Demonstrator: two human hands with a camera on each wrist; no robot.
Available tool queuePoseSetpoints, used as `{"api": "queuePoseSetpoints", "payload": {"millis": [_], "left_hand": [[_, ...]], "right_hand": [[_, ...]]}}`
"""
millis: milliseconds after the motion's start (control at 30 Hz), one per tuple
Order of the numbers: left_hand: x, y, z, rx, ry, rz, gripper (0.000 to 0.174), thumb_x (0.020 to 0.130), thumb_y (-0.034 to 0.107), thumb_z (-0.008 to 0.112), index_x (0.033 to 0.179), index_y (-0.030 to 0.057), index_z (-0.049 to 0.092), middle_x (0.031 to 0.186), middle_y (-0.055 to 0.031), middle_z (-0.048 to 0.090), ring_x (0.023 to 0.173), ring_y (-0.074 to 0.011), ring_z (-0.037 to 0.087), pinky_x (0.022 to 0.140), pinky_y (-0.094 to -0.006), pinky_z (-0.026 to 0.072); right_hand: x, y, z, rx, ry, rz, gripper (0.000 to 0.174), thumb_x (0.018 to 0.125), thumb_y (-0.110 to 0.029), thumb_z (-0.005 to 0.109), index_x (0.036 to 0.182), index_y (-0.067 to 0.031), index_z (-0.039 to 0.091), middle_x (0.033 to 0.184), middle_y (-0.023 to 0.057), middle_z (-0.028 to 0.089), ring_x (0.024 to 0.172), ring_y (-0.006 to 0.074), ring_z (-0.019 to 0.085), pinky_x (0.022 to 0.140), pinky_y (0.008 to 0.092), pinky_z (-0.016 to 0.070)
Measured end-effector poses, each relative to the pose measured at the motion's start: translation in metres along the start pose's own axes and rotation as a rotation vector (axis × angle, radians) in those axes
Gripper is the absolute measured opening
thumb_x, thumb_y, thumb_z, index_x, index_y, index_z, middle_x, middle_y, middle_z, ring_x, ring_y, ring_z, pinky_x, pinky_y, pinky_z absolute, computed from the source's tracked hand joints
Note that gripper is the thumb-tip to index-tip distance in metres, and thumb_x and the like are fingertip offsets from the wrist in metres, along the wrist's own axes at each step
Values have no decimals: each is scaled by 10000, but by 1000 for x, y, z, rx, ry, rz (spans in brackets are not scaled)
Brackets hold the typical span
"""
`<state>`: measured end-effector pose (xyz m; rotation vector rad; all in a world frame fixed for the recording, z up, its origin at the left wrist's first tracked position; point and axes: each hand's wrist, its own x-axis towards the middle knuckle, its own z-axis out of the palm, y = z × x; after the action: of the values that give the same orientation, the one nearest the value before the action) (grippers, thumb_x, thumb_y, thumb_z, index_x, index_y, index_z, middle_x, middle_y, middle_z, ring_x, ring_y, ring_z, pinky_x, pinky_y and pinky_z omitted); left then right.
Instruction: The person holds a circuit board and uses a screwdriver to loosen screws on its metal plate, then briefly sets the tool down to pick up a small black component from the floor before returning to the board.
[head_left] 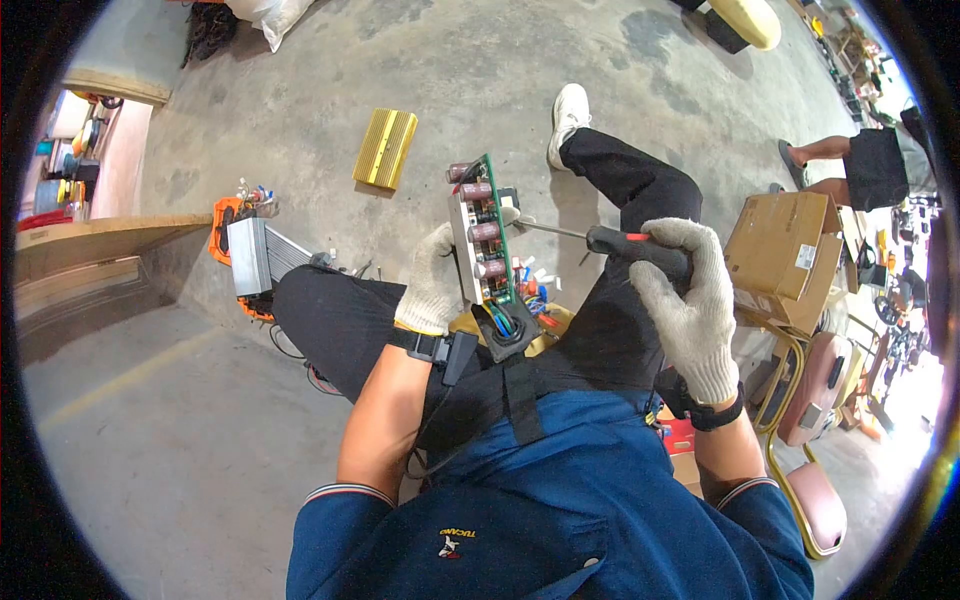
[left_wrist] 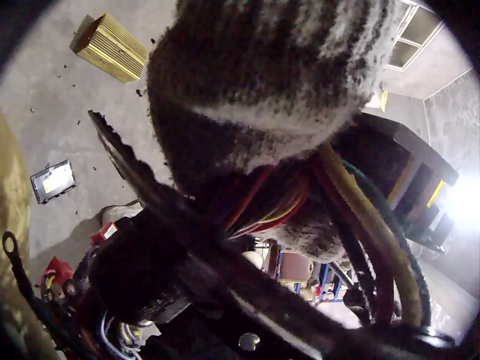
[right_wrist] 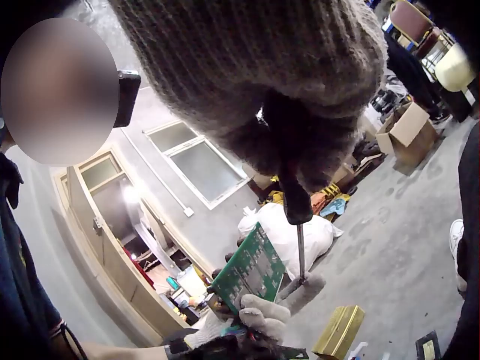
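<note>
The gloved left hand (head_left: 436, 277) holds a green circuit board (head_left: 497, 232) with several brown cylindrical parts and a metal strip along it. In the right wrist view the board's flat green side (right_wrist: 251, 268) faces the camera, and the left hand's fingers (right_wrist: 264, 315) lie at its lower edge. The gloved right hand (head_left: 692, 300) grips the dark handle of a screwdriver (head_left: 640, 247). Its shaft (right_wrist: 301, 251) reaches to the left hand's fingertips beside the board. Coloured wires (head_left: 505, 322) gather at the board's lower end; in the left wrist view wires (left_wrist: 274, 206) run below the glove.
A gold finned case (head_left: 385, 150) lies on the concrete floor. Left of the knee stands a silver finned unit (head_left: 262, 258) with orange parts. A cardboard box (head_left: 780, 258) and chairs are at the right, near another person's legs (head_left: 828, 170). A wooden edge (head_left: 120, 235) is far left.
</note>
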<state>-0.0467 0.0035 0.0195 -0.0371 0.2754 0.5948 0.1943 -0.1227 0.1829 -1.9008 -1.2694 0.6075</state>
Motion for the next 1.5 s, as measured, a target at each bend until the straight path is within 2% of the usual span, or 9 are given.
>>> {"api": "queuePoseSetpoints", "payload": {"millis": [300,533,600,733,800,933,1100,1333,1500], "left_hand": [[-1,6,3,183,-56,-55,530,982,220,629,1480,102,490,1300,-85,602,938,-74,604,710,-320,547],[1,0,19,172,47,-10,467,999,229,573,1453,133,514,1141,-53,639,867,-66,600,699,-307,542],[2,-4,24,-11,24,38,715,992,286,612,1528,-119,372,1136,-136,718,800,-146,687,675,-328,581],[1,1,12,57,-2,-14,722,985,250,631,1544,-112,351,1253,-138,693,816,-118,656,707,-301,565],[-1,4,16,66,-20,-81,374,1019,197,515,1385,136,562,1009,2,604,834,-99,602,718,-322,553],[0,1,22,129,98,-5,391,1014,216,531,1387,101,548,997,5,598,824,-114,606,726,-335,562],[2,2,17,12,-31,-49,441,1001,226,579,1421,106,524,1057,-4,613,859,-112,611,728,-345,560],[1,0,18,67,31,27,507,982,232,646,1451,95,509,1093,-10,618,936,-103,620,731,-346,555],[3,4,0,49,-29,-63,542,973,233,681,1470,123,496,1154,-14,603,1002,-104,616,751,-355,561]], "right_hand": [[2,1,4,106,61,143,331,900,-70,762,1200,-31,628,1097,119,716,1011,204,695,916,332,538],[6,-9,-3,-80,-42,-29,357,881,-29,747,1216,-23,625,1101,143,706,1024,241,706,917,340,541],[5,-11,-2,-49,-96,-31,358,880,1,730,1221,-23,624,1122,151,695,1056,270,707,933,351,541],[6,-10,-1,-43,-102,-40,362,879,3,732,1223,-22,623,1120,155,694,1064,278,705,942,354,540],[6,-10,-2,-65,-86,-73,366,876,3,736,1224,-19,623,1127,156,695,1069,279,704,949,357,539],[6,-11,-2,-52,-79,-25,367,873,5,739,1222,-18,624,1125,155,697,1063,278,705,948,355,539],[5,-13,-5,-63,-52,-27,355,877,-7,740,1215,-11,628,1118,148,705,1060,250,706,949,342,538],[6,-11,-4,-78,-20,-33,356,881,-21,741,1219,-5,630,1130,153,708,1067,248,705,954,343,536],[6,-8,-4,-82,-37,-20,358,890,-38,744,1227,2,629,1124,159,710,1062,259,708,946,352,538]]}}
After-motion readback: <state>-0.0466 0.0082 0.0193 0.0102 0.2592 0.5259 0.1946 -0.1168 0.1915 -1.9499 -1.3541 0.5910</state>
